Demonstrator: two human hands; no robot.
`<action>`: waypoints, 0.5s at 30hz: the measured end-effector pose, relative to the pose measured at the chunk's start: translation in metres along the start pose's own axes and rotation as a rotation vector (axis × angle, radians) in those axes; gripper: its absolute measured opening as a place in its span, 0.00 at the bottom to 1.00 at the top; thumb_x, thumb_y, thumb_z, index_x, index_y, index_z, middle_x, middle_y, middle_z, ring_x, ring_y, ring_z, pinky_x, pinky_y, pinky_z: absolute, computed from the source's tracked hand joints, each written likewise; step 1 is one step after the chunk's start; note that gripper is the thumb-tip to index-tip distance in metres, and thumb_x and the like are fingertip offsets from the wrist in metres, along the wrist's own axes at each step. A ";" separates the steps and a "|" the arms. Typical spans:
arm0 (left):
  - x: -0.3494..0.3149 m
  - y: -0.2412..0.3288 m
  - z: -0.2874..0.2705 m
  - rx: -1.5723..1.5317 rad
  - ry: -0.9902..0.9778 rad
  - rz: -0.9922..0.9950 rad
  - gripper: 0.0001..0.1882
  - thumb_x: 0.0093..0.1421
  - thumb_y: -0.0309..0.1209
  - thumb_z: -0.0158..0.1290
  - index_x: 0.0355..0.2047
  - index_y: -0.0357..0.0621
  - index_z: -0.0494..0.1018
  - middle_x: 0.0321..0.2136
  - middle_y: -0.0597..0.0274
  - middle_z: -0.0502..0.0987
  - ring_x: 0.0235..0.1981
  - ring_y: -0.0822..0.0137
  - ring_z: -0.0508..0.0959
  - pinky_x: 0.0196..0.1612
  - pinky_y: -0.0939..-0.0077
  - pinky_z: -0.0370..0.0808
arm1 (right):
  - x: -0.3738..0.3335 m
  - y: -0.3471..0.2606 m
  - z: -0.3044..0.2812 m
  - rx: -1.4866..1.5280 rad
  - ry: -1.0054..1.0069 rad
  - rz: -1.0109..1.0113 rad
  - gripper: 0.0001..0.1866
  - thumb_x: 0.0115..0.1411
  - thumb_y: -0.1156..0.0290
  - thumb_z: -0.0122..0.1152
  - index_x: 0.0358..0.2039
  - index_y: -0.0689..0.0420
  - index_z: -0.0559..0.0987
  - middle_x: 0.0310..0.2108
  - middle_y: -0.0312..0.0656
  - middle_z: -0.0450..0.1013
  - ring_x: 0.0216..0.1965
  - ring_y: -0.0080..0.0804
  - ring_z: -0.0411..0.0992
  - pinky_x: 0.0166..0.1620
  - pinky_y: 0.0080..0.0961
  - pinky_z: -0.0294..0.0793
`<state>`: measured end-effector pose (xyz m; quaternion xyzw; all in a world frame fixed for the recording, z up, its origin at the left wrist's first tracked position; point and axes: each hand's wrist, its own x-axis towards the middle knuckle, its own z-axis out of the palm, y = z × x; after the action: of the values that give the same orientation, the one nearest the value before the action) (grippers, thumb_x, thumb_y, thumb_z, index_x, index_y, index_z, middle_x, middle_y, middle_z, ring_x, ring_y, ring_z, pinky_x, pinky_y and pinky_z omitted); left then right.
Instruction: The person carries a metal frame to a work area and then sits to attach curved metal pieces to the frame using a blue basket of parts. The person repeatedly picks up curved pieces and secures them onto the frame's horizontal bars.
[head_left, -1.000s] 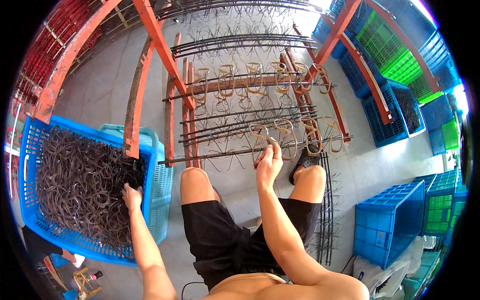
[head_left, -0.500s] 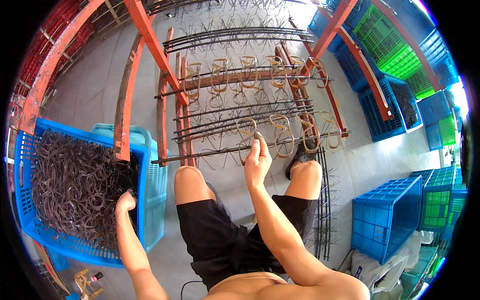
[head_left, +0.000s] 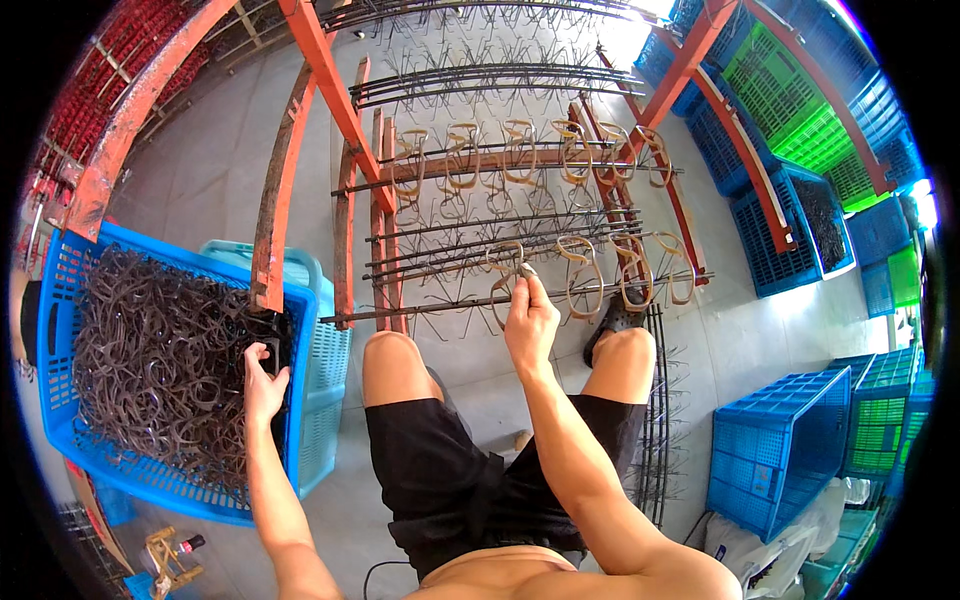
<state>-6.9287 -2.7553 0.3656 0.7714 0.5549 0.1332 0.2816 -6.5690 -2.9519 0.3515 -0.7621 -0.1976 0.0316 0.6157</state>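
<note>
My right hand (head_left: 530,322) is closed in a pinch at the near dark rod (head_left: 455,307), on the lower part of a tan figure-eight-shaped frame (head_left: 505,255) hanging there. A small greyish piece shows at the fingertips; its kind is unclear. Several similar tan frames (head_left: 578,275) hang to the right of it. My left hand (head_left: 264,388) is at the right side of a large blue basket (head_left: 140,478), heaped with dark curved looped pieces (head_left: 165,365). Its thumb and fingers curl round a dark piece there, partly hidden among the others.
An orange-red metal rack (head_left: 345,105) carries the rods, with wire hooks and another row of tan frames (head_left: 520,150) farther back. A pale teal basket (head_left: 325,400) stands beside the blue one. At right are an empty blue crate (head_left: 760,465), plastic bags (head_left: 770,550) and stacked blue and green crates (head_left: 790,95).
The view has shifted slightly. My left hand, deeper among the dark pieces before, has moved farther up the basket and its fingers now show. My right hand stays at the same frame on the rod.
</note>
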 end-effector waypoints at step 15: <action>-0.062 0.060 -0.023 -1.059 0.009 0.019 0.15 0.58 0.25 0.51 0.46 0.41 0.67 0.32 0.68 0.71 0.30 0.76 0.70 0.34 0.81 0.70 | -0.028 -0.024 -0.027 -0.484 -0.037 -0.169 0.22 0.56 0.69 0.56 0.49 0.65 0.66 0.42 0.56 0.61 0.41 0.49 0.63 0.46 0.39 0.63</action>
<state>-6.9154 -2.8198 0.4250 0.5281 0.4059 0.4009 0.6290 -6.5934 -2.9825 0.3751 -0.8673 -0.2737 -0.0542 0.4122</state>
